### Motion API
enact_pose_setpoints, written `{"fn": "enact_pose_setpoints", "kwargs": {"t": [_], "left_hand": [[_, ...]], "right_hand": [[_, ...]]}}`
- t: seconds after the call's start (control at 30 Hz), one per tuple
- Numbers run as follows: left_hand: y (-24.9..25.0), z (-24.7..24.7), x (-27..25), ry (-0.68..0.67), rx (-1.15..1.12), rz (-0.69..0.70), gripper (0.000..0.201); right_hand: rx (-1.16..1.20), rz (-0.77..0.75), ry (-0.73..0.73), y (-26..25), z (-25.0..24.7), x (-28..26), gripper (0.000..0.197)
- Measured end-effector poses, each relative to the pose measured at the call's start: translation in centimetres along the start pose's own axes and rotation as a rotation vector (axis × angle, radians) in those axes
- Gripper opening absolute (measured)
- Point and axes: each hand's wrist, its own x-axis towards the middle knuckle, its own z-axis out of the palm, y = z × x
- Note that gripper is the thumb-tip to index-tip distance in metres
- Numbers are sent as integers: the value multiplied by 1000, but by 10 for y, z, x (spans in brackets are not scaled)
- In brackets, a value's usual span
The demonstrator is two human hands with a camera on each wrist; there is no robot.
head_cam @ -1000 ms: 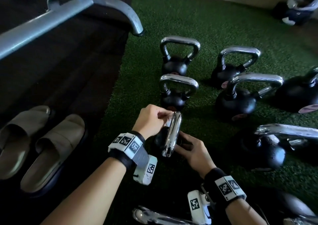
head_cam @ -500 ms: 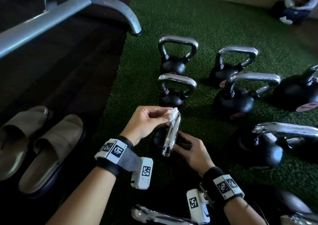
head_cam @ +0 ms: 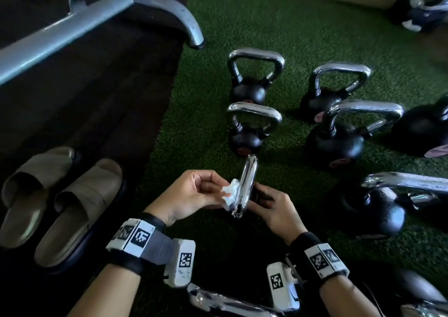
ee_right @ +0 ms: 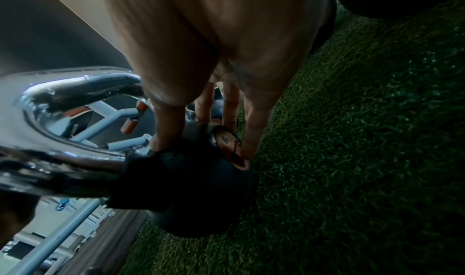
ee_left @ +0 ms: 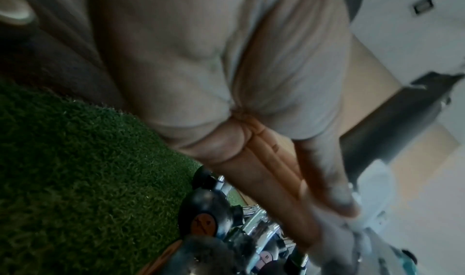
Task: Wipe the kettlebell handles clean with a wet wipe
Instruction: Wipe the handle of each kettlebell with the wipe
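A person's left hand pinches a crumpled white wet wipe against the left side of a polished chrome kettlebell handle, seen edge-on from the head camera. The handle belongs to a small black round kettlebell that lies tipped on the green artificial turf, its round base plate facing sideways. The right hand steadies this kettlebell from the right, thumb and fingers spread over the black ball, one fingertip resting on the base plate (the right wrist camera shows this plainly). In the left wrist view the fingers lie pressed together around the wipe, though that picture is blurred.

Just beyond the held kettlebell stands a second small black kettlebell with a chrome handle, upright, and a third behind that. To the right of the held kettlebell stand larger black kettlebells, also upright on the turf. Well to its left, on the dark floor, lies a pair of beige slide sandals. Beyond those, a grey metal bench frame crosses the floor, one curved foot touching down at the edge of the turf.
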Motion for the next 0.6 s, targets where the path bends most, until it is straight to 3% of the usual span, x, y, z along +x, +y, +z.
{"fn": "enact_pose_setpoints", "kwargs": {"t": [0.2, 0.47, 0.6], "left_hand": [[-11, -1, -11, 9, 108, 67, 20], [-28, 4, -10, 36, 323, 50, 16], [-21, -1, -12, 62, 497, 94, 11]], "right_hand": [[16, 13, -12, -2, -2, 0, 70], [32, 7, 4, -3, -1, -6, 92], [-172, 42, -1, -16, -4, -7, 68]]}}
